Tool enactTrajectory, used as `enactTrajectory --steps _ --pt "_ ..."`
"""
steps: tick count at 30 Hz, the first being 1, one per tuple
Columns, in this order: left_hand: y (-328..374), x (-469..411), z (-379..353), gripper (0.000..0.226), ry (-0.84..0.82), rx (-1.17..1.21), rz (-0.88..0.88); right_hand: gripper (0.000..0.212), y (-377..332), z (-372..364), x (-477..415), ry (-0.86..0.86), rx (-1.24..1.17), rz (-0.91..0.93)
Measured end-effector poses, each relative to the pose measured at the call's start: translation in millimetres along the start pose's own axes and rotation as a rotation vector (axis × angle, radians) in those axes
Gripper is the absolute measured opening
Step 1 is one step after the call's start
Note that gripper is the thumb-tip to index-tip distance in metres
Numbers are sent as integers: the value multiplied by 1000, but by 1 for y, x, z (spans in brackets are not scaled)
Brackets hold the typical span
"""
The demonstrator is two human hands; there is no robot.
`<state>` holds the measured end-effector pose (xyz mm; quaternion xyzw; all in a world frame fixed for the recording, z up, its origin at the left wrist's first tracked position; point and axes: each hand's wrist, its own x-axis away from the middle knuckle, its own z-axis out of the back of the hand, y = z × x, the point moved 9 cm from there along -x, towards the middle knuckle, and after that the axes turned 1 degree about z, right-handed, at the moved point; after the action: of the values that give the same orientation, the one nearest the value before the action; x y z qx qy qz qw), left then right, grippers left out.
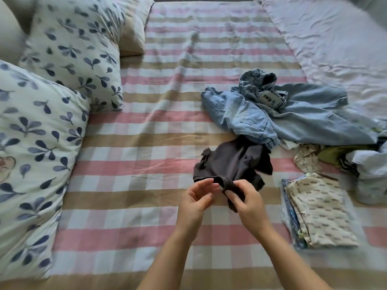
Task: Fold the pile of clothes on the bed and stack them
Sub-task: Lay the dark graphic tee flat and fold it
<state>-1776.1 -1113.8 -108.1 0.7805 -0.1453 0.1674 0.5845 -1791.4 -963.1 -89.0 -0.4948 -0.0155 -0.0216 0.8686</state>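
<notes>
Near the middle of the bed (136,164), a bit toward the near edge, a small dark shirt (232,162) lies crumpled on the checked pink, tan and white cover. The right hand (246,200) has its grip closed on the near end of the dark shirt, with the cloth pinched between thumb and fingers. A bit of dark cloth hangs down under that hand. The left hand (198,197) is just beside it. Its grip is open, with the fingers loosely bent and holding nothing. Its fingertips are right by the shirt's edge, but I cannot tell if they touch it.

Just past the dark shirt, toward the right side of the bed, lies a heap of blue jeans (303,120) with a white label (270,99) on top. The shirt's far end touches the jeans. By the right edge, more clothes sit in a messy pile (335,155), some green and some pale blue.

Close to the near right corner there is a folded stack (320,210), with a cream printed piece on top and blue ones under it.

Two leaf-print pillows (71,45) lean along the left side of the bed. A pale wrinkled blanket (335,38) covers the far right corner.
</notes>
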Motion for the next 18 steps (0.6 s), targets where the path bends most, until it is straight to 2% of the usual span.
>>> enactTrajectory --steps 2,5,7,9,10,12,14,16,18 --pt "27 22 6 39 64 -141 -88 7 -18 27 8 -4 -194 -114" --pt "58 47 4 42 143 -387 -147 13 -62 70 11 -56 -283 -127" --pt "67 55 -15 47 82 -573 -181 13 -90 88 11 -121 -277 -95" --pt "73 62 -45 59 -57 -772 -224 11 -113 101 13 -183 -266 -67" --pt "73 66 -60 58 -122 -816 -249 11 -122 106 15 -217 -260 -59" --pt "78 78 -80 35 -159 -739 -292 12 -133 112 19 -260 -271 -52" --pt "80 86 -78 17 -52 -605 -279 14 -135 119 25 -266 -328 -75" --pt "79 91 -69 15 42 -475 -237 17 -130 126 32 -251 -388 -121" --pt "74 96 -61 18 61 -316 -156 22 -121 132 37 -230 -394 -157"
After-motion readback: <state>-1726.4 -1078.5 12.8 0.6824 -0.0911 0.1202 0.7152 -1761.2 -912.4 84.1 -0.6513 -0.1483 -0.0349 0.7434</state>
